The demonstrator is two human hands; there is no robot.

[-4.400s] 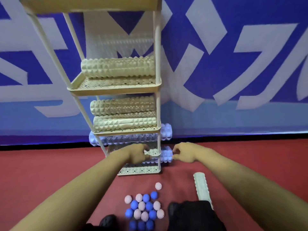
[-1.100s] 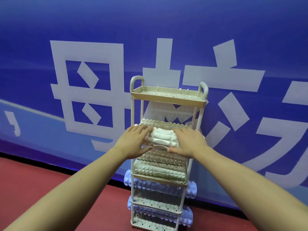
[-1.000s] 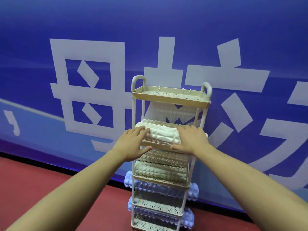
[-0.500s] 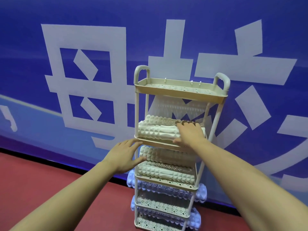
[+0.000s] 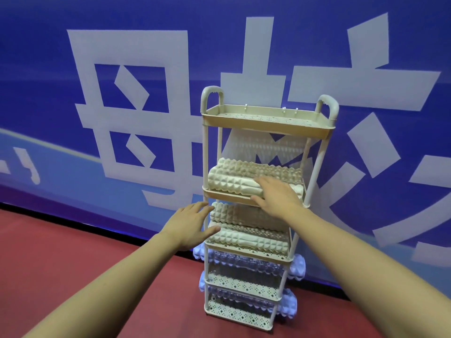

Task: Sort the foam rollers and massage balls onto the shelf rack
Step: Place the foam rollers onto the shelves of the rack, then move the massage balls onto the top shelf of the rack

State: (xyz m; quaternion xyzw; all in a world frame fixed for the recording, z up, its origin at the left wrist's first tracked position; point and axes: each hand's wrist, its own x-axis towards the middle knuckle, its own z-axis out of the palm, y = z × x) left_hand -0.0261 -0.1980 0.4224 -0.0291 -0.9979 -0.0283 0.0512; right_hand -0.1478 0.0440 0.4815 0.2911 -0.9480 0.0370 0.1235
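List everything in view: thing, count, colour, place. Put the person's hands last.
shelf rack: one, beige, five tiers, against the banner; top tier bare.
cream foam rollers: four, two on the second tier, two on the third.
blue foam rollers: two, one on each of the two lowest tiers.
banner: one, blue with white characters, behind.
floor: red.
left hand: open, beside the third tier's left end.
right hand: flat on the second tier's front roller.

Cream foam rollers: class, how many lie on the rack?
4. Two on the second shelf, a front one under the right hand and a rear one; two on the third shelf, upper and lower. More may be hidden.
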